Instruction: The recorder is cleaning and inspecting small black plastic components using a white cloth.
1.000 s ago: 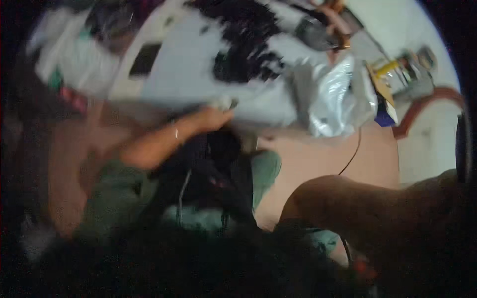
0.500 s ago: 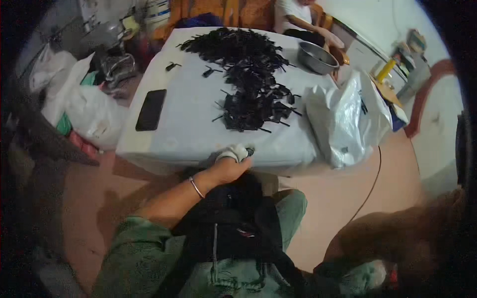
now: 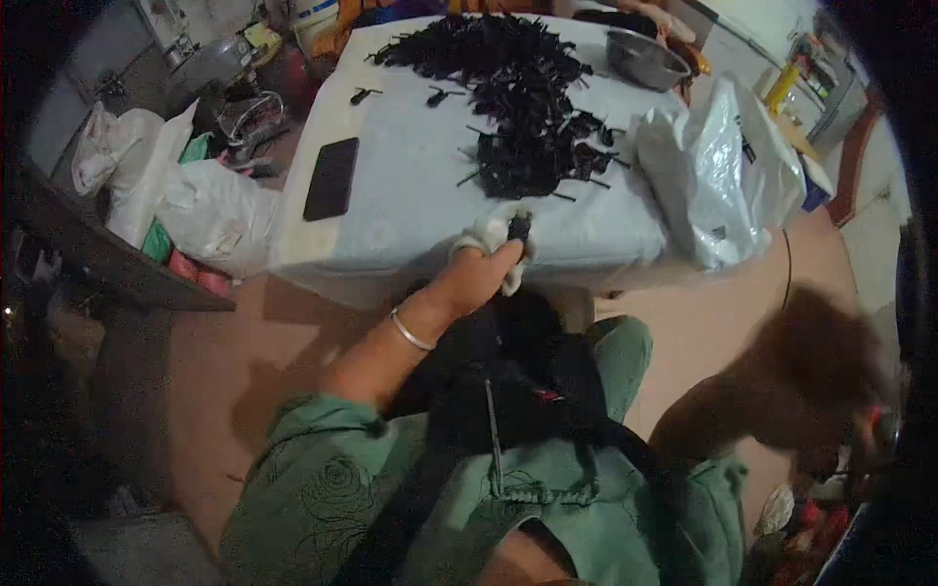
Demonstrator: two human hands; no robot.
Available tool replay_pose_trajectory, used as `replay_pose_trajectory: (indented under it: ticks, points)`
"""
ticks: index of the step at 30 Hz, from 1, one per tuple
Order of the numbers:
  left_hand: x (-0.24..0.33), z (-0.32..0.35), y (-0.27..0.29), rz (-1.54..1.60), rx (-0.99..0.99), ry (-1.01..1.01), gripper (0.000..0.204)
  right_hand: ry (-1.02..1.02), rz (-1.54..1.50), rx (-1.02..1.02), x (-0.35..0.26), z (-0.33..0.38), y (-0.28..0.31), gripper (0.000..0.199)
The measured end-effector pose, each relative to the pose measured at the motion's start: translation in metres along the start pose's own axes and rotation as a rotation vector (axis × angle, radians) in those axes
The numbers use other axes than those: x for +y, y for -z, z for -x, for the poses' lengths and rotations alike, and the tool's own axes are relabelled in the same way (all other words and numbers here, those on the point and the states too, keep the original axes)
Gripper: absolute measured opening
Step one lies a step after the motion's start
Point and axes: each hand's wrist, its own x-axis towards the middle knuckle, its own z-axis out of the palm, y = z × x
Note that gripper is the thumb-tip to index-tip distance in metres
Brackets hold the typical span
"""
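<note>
Nearest, the wearer's green clothing with dark stitched patterns, black fabric over the middle of the body. Right arm bent out to the right, brownish and blurred in shadow; its hand end is lost in the dim right edge, so cannot tell how far open that grip is or what it has. Red items on the lower right, too dim to sort. Left hand, silver bracelet at the wrist, at the table's near edge: grip closed, thumb and fingers pinching a small black part together with a bunched white cloth. Part stands out past the fingertips, cloth around and behind it. Table under a pale cover. On it: black phone to the left, whitish plastic bag at the right edge, large heap of similar black parts beyond the hand, two single pieces left of the heap. Left of the table, white sacks low down. Far right corner, metal basin; just beyond, another person's arm, partly cut off.
</note>
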Motion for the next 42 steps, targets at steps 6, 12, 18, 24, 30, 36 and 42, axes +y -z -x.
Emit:
replay_pose_trajectory:
  ticks: [6,12,18,24,30,36,42]
  points:
    - [0.001,0.018,0.013,0.267,-0.084,-0.019,0.036,-1.04,0.671,-0.555,0.065,0.097,0.051,0.01]
    - [-0.008,0.021,0.002,0.201,-0.043,-0.096,0.029,-0.758,0.679,-0.714,0.071,0.11,0.048,0.011]
    - [0.003,0.018,0.0,0.472,-0.122,0.104,0.034,-0.649,0.752,-0.765,0.077,0.109,0.062,0.009]
    - [0.015,0.036,-0.004,-0.122,-0.171,-0.043,0.037,-0.617,0.681,-0.726,0.083,0.108,0.048,0.012]
    - [0.008,0.033,-0.004,-0.174,-0.203,-0.275,0.035,-0.82,0.641,-0.445,0.085,0.128,0.042,0.016]
    - [0.02,0.036,0.001,-0.09,-0.169,-0.057,0.025,-0.998,0.622,-0.626,0.076,0.114,0.033,0.012]
    - [0.001,0.032,-0.003,-0.253,-0.051,-0.258,0.024,-1.075,0.662,-0.804,0.082,0.11,0.036,0.017]
